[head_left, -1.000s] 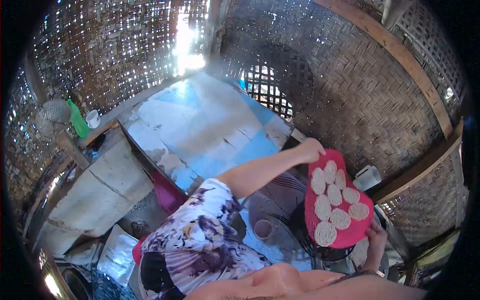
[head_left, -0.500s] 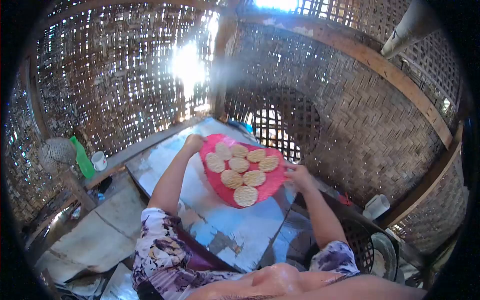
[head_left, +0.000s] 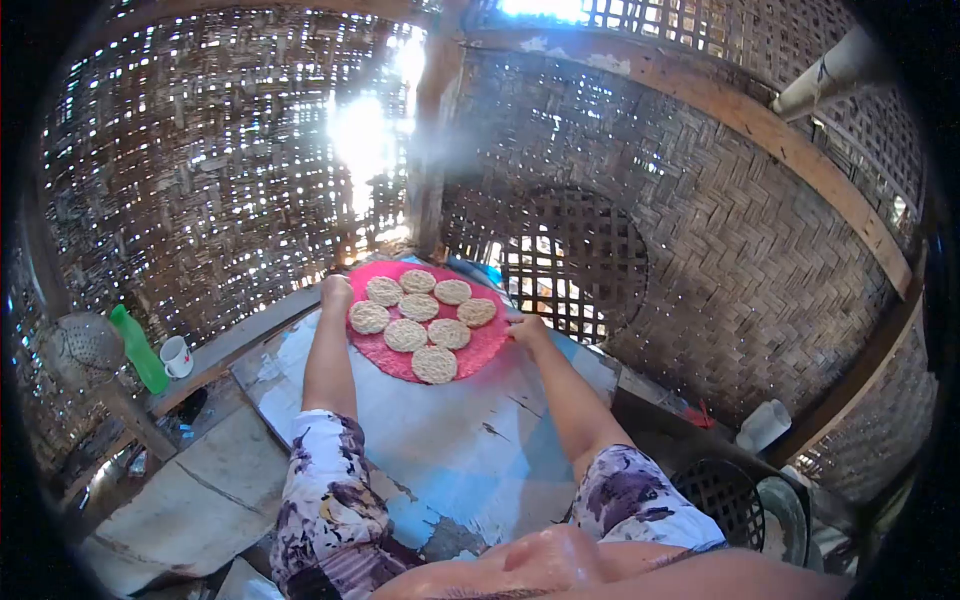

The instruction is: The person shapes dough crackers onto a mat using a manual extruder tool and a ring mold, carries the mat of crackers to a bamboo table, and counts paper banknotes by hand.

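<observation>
Woven walls (head_left: 720, 250) surround a worn blue-and-white bench (head_left: 450, 430). A pink sheet (head_left: 483, 350) bearing nine pale, rough discs (head_left: 418, 307) is at its far end, farther from the body than half a second ago; left hand (head_left: 338, 292) and right hand (head_left: 527, 328) grip opposite edges, fingers closed.

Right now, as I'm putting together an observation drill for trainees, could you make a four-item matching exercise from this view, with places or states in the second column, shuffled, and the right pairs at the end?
Things:
1. Pink sheet
2. White mug
3. Right hand
4. Round pieces

Places or states:
A. Beside a green bottle
B. At the sheet's right edge
C. Pale, lying clustered on something pink
D. Gripped at opposite edges

Right pairs: 1-D, 2-A, 3-B, 4-C
</observation>
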The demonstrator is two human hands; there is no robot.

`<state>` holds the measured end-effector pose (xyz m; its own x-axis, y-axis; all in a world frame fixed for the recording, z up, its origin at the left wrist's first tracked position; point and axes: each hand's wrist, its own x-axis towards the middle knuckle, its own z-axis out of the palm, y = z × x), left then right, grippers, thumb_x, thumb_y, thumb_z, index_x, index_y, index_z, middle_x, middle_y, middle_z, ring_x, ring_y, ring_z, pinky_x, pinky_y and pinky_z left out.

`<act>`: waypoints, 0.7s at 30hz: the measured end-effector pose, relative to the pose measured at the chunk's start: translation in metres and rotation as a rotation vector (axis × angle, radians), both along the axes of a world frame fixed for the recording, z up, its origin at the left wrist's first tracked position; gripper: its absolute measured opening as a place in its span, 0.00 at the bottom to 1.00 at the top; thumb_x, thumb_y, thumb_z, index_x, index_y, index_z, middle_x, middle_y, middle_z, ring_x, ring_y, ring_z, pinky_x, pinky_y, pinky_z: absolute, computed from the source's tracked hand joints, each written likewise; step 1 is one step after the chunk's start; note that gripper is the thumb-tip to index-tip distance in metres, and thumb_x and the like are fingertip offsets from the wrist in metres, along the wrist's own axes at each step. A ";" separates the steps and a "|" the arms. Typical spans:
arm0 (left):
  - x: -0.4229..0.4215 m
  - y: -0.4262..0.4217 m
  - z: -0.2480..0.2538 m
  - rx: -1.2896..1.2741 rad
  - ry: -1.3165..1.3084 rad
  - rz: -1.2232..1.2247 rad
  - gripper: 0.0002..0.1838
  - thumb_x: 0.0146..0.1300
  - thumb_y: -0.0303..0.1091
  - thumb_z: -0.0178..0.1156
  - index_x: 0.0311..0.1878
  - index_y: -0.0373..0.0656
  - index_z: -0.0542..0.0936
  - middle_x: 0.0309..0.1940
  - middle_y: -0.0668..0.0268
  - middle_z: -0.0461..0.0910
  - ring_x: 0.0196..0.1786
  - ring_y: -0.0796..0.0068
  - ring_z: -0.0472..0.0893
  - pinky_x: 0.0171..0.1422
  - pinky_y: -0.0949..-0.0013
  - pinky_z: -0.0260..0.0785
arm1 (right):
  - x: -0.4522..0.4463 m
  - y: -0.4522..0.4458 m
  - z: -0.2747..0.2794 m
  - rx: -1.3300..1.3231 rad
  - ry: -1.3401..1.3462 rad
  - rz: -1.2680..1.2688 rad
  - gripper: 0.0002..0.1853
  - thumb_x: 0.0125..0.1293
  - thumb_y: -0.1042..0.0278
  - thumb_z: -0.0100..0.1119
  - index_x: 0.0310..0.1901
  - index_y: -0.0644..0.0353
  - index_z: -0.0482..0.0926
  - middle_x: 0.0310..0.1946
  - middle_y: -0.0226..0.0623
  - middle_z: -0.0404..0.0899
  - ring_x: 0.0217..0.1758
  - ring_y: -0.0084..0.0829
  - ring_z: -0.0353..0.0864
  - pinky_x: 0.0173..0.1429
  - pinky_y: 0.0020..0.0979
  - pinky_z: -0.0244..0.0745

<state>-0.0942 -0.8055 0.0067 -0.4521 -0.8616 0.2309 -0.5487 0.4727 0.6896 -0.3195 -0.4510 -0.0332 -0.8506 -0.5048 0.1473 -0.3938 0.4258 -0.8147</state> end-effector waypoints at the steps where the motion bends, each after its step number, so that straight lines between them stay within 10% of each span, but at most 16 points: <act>1: -0.001 -0.005 -0.004 -0.010 -0.017 -0.001 0.09 0.50 0.30 0.55 0.34 0.48 0.82 0.39 0.56 0.78 0.45 0.62 0.78 0.52 0.66 0.68 | -0.001 -0.001 -0.006 0.003 -0.023 0.023 0.20 0.39 0.66 0.63 0.40 0.47 0.81 0.33 0.41 0.81 0.33 0.29 0.81 0.41 0.26 0.74; 6: 0.009 -0.002 0.011 -0.254 -0.482 -0.036 0.17 0.52 0.37 0.55 0.46 0.46 0.77 0.50 0.55 0.73 0.52 0.62 0.74 0.51 0.61 0.67 | 0.011 -0.001 -0.021 -0.072 -0.054 0.131 0.23 0.42 0.63 0.64 0.46 0.51 0.78 0.32 0.40 0.81 0.30 0.29 0.80 0.40 0.27 0.74; 10: 0.024 0.050 0.042 -0.264 -0.327 0.033 0.30 0.56 0.43 0.56 0.63 0.61 0.60 0.67 0.60 0.46 0.66 0.52 0.52 0.62 0.38 0.49 | 0.083 0.049 0.042 0.004 -0.193 0.156 0.19 0.51 0.71 0.60 0.48 0.60 0.76 0.33 0.40 0.80 0.26 0.23 0.78 0.27 0.25 0.74; 16: 0.016 0.102 0.078 -0.828 -0.029 -0.272 0.35 0.49 0.45 0.61 0.61 0.50 0.63 0.62 0.47 0.56 0.60 0.49 0.62 0.62 0.54 0.55 | 0.152 0.171 0.079 -0.051 0.116 0.136 0.15 0.53 0.60 0.59 0.41 0.59 0.79 0.37 0.40 0.78 0.33 0.26 0.77 0.39 0.26 0.72; 21: 0.057 0.252 0.143 -0.607 0.220 -0.728 0.32 0.53 0.38 0.60 0.62 0.45 0.62 0.64 0.53 0.55 0.65 0.59 0.57 0.66 0.60 0.50 | 0.258 0.319 0.127 -0.361 -0.077 0.127 0.11 0.57 0.64 0.55 0.35 0.63 0.80 0.41 0.40 0.77 0.35 0.24 0.77 0.39 0.25 0.71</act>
